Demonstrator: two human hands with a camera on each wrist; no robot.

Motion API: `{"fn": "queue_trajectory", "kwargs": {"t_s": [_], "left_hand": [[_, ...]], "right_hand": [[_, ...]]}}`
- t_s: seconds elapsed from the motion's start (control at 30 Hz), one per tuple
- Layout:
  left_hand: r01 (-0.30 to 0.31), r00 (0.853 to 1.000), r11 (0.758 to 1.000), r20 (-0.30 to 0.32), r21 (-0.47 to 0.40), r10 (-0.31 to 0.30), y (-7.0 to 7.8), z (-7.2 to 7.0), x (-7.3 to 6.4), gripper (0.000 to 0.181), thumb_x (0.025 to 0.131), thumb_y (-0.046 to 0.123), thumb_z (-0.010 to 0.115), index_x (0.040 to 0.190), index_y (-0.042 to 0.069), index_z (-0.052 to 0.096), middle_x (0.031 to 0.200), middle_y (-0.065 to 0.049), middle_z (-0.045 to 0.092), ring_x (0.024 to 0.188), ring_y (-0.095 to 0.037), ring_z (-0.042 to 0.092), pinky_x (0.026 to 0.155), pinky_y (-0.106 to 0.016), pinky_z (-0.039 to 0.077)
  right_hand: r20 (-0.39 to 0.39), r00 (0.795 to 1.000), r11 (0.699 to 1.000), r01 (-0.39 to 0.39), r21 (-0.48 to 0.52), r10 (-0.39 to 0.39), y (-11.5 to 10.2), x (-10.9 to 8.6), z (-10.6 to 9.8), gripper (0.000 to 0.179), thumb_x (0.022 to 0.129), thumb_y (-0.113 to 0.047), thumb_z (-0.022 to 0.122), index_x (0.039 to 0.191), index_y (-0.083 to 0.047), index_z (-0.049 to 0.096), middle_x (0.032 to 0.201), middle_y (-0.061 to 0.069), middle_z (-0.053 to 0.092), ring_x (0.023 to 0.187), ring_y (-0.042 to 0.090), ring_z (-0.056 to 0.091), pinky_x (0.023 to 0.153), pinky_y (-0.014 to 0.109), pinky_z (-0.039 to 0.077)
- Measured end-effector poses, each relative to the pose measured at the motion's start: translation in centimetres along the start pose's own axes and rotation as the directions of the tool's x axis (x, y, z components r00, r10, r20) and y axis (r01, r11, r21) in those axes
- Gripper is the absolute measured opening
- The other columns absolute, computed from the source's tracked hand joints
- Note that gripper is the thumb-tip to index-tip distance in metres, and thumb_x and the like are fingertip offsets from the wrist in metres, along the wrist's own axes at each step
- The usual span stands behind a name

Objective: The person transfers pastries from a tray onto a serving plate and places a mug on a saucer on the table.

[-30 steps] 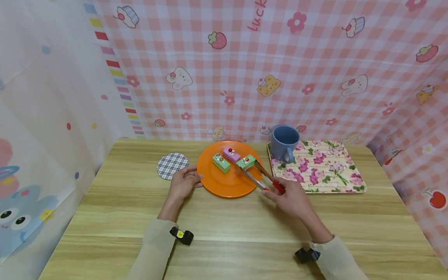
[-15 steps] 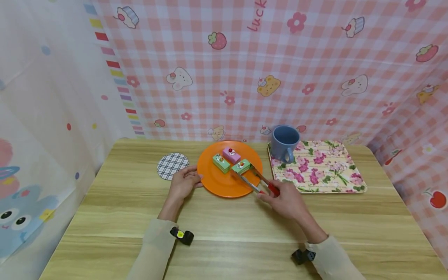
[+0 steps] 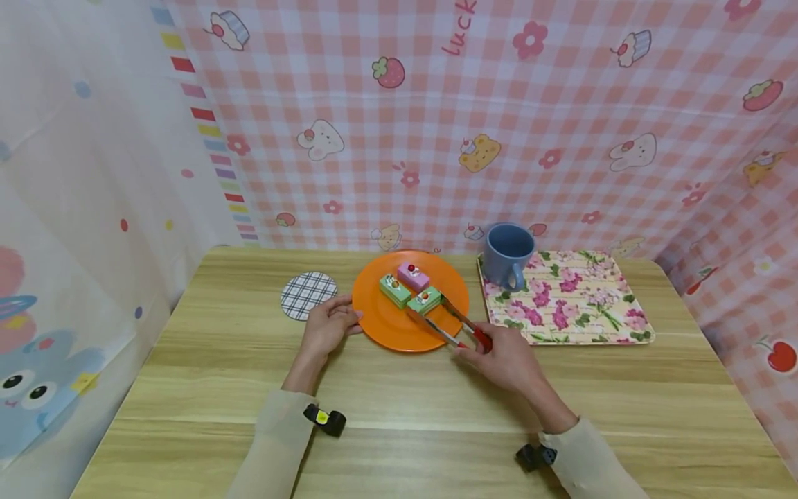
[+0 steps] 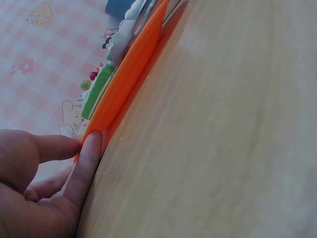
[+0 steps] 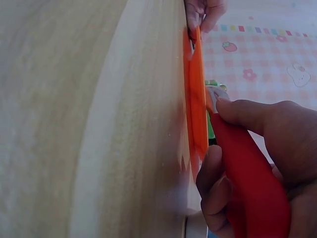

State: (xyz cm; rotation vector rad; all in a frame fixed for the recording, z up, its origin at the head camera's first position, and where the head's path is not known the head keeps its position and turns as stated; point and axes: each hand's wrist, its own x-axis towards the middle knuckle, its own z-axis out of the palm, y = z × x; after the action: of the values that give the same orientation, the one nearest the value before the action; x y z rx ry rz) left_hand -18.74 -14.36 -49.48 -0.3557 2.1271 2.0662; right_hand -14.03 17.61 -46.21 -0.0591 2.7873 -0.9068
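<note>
In the head view my left hand [image 3: 325, 329] pinches the left rim of an orange plate [image 3: 388, 331], thumb and finger on its edge in the left wrist view. My right hand [image 3: 503, 357] grips red-handled metal tongs [image 3: 483, 339]. Their spread tips straddle a green toy cake slice [image 3: 425, 300] at the plate's middle right. Beside it lie a second green cake slice [image 3: 394, 291] and a pink cake slice [image 3: 413, 275] topped with a cherry. In the right wrist view the red handle [image 5: 252, 183] sits between thumb and curled fingers.
A checked round coaster [image 3: 308, 294] lies left of the plate, by my left hand. To the right, a blue mug [image 3: 508, 253] stands on the left end of a floral tray [image 3: 580, 298]. A pink checked curtain [image 3: 399, 125] hangs behind the wooden table [image 3: 405, 409].
My right hand and the tongs have shifted left and slightly toward me. The right green slice moved with them, closer to the other green slice. My left hand has stayed on the rim.
</note>
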Motion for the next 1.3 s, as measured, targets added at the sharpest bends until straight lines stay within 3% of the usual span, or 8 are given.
{"fn": "queue_trajectory", "kwargs": {"t_s": [0.67,1.3], "left_hand": [[-0.001,1.0,1.0,-0.004,-0.001,0.001,-0.02,0.14,0.19,0.042,0.098,0.002,0.066,0.139,0.002,0.058,0.11,-0.017,0.067,0.084,-0.013,0.069,0.081,-0.032,0.067],[-0.012,1.0,1.0,-0.001,-0.009,0.012,-0.12,0.04,0.19,0.042,0.097,0.001,0.066,0.138,0.0,0.059,0.107,-0.016,0.066,0.082,-0.013,0.069,0.078,-0.029,0.067]], "right_hand": [[-0.003,1.0,1.0,0.018,0.003,-0.018,0.02,-0.17,-0.1,0.05,0.083,-0.048,0.083,0.115,-0.011,0.067,0.072,0.001,0.057,0.065,0.019,0.05,0.053,0.025,0.035],[-0.006,1.0,0.999,-0.002,0.052,0.003,-0.05,-0.85,-1.0,0.062,0.085,-0.047,0.081,0.132,-0.011,0.062,0.079,0.001,0.061,0.067,0.019,0.052,0.053,0.024,0.04]]}}
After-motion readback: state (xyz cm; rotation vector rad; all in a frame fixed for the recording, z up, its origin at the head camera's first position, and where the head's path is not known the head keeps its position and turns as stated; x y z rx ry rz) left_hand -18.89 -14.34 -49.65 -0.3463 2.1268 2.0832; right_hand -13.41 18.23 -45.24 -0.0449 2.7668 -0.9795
